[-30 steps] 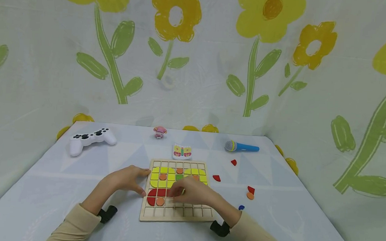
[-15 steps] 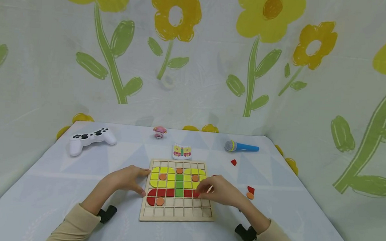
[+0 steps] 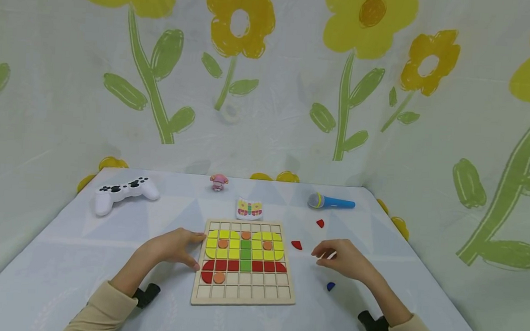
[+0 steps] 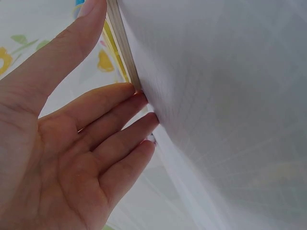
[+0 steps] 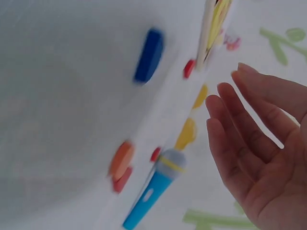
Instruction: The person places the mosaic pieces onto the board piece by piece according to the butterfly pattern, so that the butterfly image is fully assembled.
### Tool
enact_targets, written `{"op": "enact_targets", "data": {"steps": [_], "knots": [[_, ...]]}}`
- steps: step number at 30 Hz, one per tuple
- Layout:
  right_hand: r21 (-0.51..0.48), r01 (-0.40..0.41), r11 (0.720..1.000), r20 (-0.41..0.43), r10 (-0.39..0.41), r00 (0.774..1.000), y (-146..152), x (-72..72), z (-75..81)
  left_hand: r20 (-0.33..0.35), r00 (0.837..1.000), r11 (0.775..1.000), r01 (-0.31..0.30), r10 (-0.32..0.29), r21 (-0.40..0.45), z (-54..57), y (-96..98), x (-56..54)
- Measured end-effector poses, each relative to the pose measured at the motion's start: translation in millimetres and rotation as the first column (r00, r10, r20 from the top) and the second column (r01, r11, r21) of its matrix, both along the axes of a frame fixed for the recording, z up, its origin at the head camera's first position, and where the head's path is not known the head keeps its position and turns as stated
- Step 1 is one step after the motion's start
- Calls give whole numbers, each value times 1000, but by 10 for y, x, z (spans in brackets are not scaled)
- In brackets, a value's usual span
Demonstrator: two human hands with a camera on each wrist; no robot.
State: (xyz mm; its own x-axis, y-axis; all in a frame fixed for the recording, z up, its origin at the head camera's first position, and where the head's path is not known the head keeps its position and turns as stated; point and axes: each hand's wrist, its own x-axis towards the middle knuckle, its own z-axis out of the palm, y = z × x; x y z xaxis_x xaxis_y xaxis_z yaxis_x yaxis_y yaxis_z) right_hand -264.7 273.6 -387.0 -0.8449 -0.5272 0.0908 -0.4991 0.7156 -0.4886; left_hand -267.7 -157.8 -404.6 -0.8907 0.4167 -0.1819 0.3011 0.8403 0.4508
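A wooden grid board (image 3: 257, 292) lies flat on the table, filled in its upper part with yellow, green, red and orange pieces. Against its left edge rest the thumb and fingertips of my left hand (image 3: 171, 245); in the left wrist view those fingers (image 4: 122, 134) are nearly straight. My right hand (image 3: 345, 258) hovers to the right of the board, its fingers loosely bent with nothing between them. Near it lie a red quarter-round piece (image 3: 297, 245), a blue piece (image 3: 330, 286) and another red piece (image 3: 320, 223). An orange disc (image 5: 122, 159), seen in the right wrist view, is hidden from the head view.
Behind the board stands a butterfly pattern card (image 3: 249, 209). A white game controller (image 3: 126, 193) lies at the back left, a pink figurine (image 3: 219, 182) at the back, and a blue toy microphone (image 3: 332, 201) at the back right. Flowered cloth hangs around the table.
My right hand has moved right, from the middle of the board to beyond its right side. A red piece now sits at the right end of the red row. The left hand stays put.
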Motion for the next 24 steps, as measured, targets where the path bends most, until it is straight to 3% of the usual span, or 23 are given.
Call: {"op": "enact_targets", "data": {"steps": [12, 18, 24], "knots": [[32, 193, 981, 40, -194, 980, 485, -162, -134, -18, 1000, 1000, 8, -8, 13, -26, -9, -5], [77, 282, 956, 38, -285, 958, 599, -206, -166, -21, 1000, 1000, 8, -7, 16, -28, -12, -2], [104, 323, 941, 62, -330, 942, 623, -226, -180, -21, 1000, 1000, 5, -5, 9, -23, -9, -1]]}}
